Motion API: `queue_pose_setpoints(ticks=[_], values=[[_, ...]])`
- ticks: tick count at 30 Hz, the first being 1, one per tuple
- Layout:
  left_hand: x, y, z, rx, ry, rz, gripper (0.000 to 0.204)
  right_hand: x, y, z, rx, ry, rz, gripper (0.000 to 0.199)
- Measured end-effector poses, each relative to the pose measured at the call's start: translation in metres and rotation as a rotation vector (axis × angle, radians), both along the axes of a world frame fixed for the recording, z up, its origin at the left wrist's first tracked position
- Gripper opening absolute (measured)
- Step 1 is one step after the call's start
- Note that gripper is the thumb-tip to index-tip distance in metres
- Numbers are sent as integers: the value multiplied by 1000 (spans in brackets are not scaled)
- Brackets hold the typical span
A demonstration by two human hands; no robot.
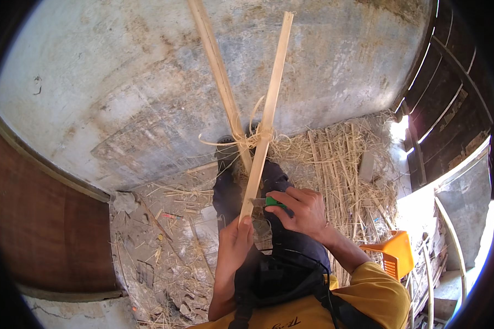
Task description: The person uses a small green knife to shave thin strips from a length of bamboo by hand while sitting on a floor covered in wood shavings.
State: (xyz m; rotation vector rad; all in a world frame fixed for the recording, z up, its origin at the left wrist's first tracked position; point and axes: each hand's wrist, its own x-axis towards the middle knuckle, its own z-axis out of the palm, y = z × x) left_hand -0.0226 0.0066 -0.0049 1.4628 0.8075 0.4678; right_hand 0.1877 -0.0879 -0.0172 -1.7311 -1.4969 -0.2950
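A long pale bamboo strip [273, 90] slants from my lap up toward the wall. Its near end is gripped by my left hand [235, 245], thumb along the strip. In my right hand [304, 211] is a knife with a green handle [278, 203]. Its short blade [258, 202] lies against the strip just above my left fingers. Thin curled shavings [252, 141] cluster around the strip's joint. Behind it, a second bamboo length [217, 63] runs from between my legs up past the top of the view.
A stained grey wall [148, 71] rises in front. Shavings and many thin sticks [335, 170] cover the floor on the right. An orange plastic chair or basket [398, 255] stands at right. A brown panel [49, 219] borders the left, and long poles [453, 241] lean at far right.
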Motion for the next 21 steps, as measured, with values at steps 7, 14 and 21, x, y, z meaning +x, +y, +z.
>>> queue_pose_setpoints(ticks=[7,14,21], values=[[-1,-5,-1,20,-27,24,48,-1,1,0,2,-17,12,34],[-5,-7,-3,52,-14,27,48,-2,0,0,2,-27,15,34],[-12,-9,2,14,20,10,45,-1,0,2,23,-45,22,33]])
